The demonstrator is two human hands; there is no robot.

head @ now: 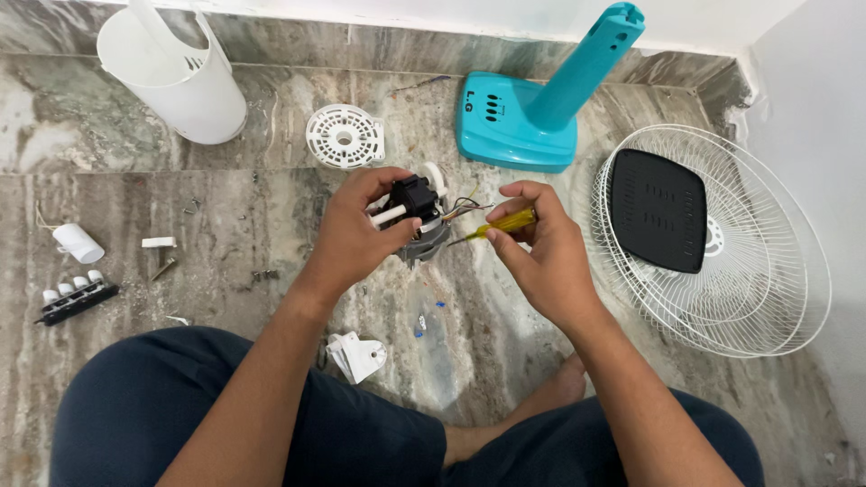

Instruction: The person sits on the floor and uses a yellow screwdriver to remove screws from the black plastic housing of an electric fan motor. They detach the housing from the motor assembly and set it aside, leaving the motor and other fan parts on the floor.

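Observation:
My left hand [354,233] grips a small fan motor [418,216] with a black top part, a white shaft and thin coloured wires, held above the marble floor. My right hand [539,254] holds a screwdriver with a yellow handle [505,223]; its tip points left toward the motor's wires. The two hands are close together over the floor in front of my knees.
A teal fan base with an upright column [519,113] stands beyond the hands. White wire fan guards [767,271] with a black square panel [657,209] lie at right. A white motor housing [176,77], a round white vent cover [345,137], a black switch strip [74,299] and small white parts [359,354] lie around.

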